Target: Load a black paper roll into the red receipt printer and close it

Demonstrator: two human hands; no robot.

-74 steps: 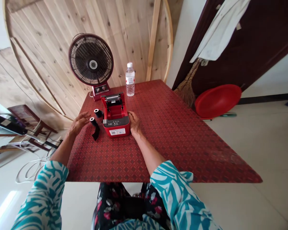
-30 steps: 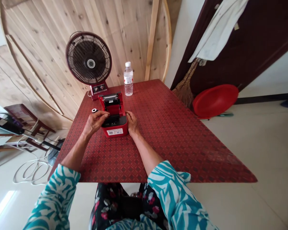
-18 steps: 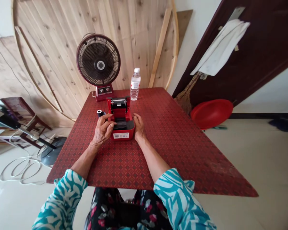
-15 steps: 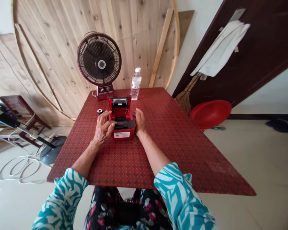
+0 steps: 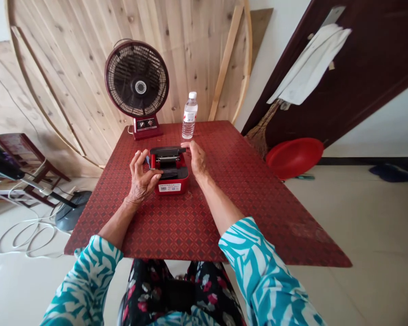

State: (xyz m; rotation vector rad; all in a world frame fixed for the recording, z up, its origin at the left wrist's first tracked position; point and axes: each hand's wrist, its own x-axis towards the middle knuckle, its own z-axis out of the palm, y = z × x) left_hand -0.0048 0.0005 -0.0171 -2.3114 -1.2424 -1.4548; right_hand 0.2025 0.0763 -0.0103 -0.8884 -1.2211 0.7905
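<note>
A small red and black label printer (image 5: 170, 187) stands on the table, a white printed sticker on its front. Its hinged lid (image 5: 166, 151) is tilted partway over the body, with a metal roller bar below the lid's edge. My left hand (image 5: 141, 179) is at the printer's left side. Its thumb rests on the black strip (image 5: 170, 174) across the front opening, while the other fingers are spread and raised. My right hand (image 5: 197, 160) has its fingertips on the right end of the lid. Something small and bluish is mostly hidden behind my left fingers.
On the patterned red table (image 5: 241, 194) stand a round fan (image 5: 140, 87) and a water bottle (image 5: 189, 116) behind the printer. A red basin (image 5: 295, 158) and a broom (image 5: 260, 136) are beyond the right edge. Cables (image 5: 30, 235) lie on the left floor.
The printer lid has swung down from upright to partly lowered. My right hand has moved up from the printer's side to the lid. My left fingers have lifted away; the black roll beside them no longer shows.
</note>
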